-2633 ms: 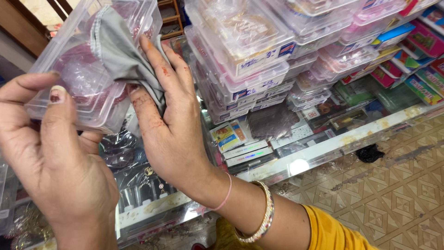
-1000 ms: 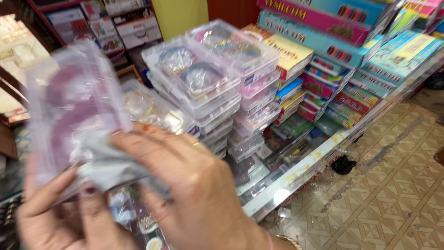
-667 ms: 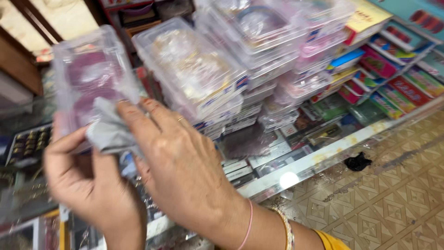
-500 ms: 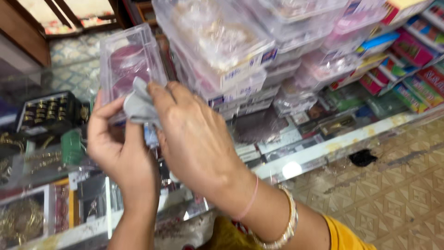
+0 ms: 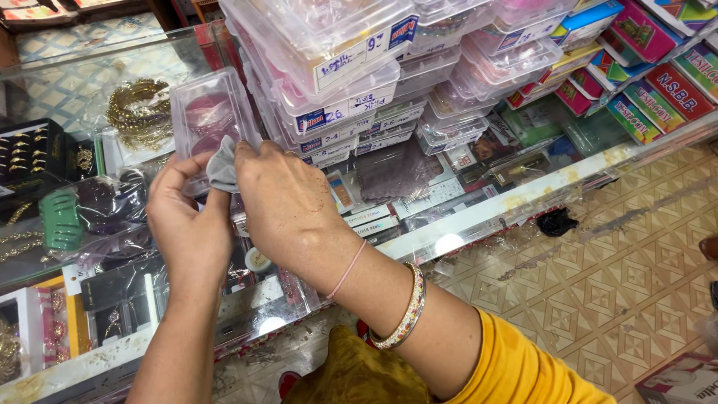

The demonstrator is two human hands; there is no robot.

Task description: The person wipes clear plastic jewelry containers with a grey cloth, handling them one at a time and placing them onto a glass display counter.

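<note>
Clear box [image 5: 209,120] with dark pink bangles inside, held up tilted over the glass worktop [image 5: 75,82], just left of the stacked boxes. Grey cloth [image 5: 222,166] pressed on the box's lower front face. Left hand [image 5: 187,224] grips the box's lower edge, fingers curled behind, thumb up front near the cloth. Right hand [image 5: 288,206] pinches the cloth with its fingertips and holds it to the box; back of hand faces camera. Both hands closed on their things and touching each other at the cloth.

Right wrist: thin pink thread [image 5: 345,271], then a patterned bangle [image 5: 404,314], yellow sleeve [image 5: 523,366] further down the forearm.

Right of the box: tall stack of clear lidded boxes [image 5: 336,67] with small stickers, more stacks behind them. Far right: row of colourful flat cartons [image 5: 643,60] leaning on edge. Under the glass: gold bangles [image 5: 138,112], black ring tray [image 5: 30,157], green hair claw [image 5: 61,221], small jewellery packets lower left. Dark lacy piece [image 5: 396,172] lies under the stacks. Tiled floor [image 5: 613,284] with diamond pattern at right, small black item [image 5: 557,222] on it by the worktop edge.
</note>
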